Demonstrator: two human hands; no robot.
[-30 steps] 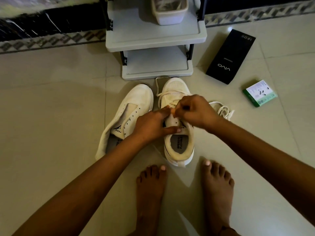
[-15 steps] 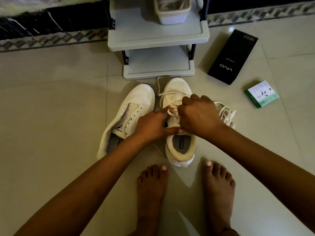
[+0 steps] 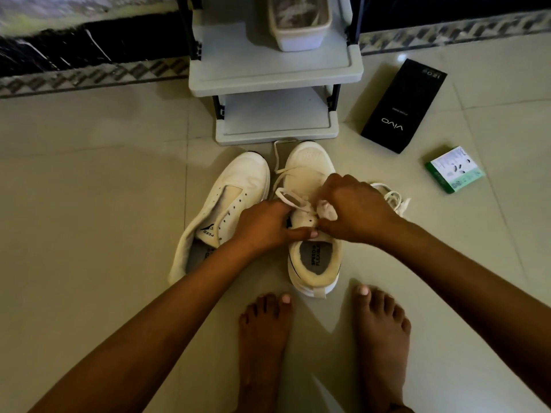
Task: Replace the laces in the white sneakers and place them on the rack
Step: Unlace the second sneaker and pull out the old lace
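Observation:
Two white sneakers stand on the tiled floor in front of the grey rack (image 3: 275, 81). The left sneaker (image 3: 226, 201) has bare eyelets and no lace. The right sneaker (image 3: 310, 165) carries a white lace (image 3: 286, 196), partly threaded, with a loose end trailing past its toe. My left hand (image 3: 268, 225) grips the right sneaker's left side, thumb across the tongue. My right hand (image 3: 354, 210) is curled over the eyelets and pinches the lace. A loose bundle of white lace (image 3: 393, 199) lies on the floor just right of my right hand.
A pale tub (image 3: 298, 23) sits on the rack's upper shelf. A black phone box (image 3: 404, 105) and a small green box (image 3: 454, 169) lie on the floor at the right. My bare feet (image 3: 322, 338) are planted just behind the sneakers. A dark patterned wall base runs behind.
My right hand has shifted slightly toward the heel over the right sneaker's eyelets, and a loop of lace now shows between the hands. My left hand has kept its hold.

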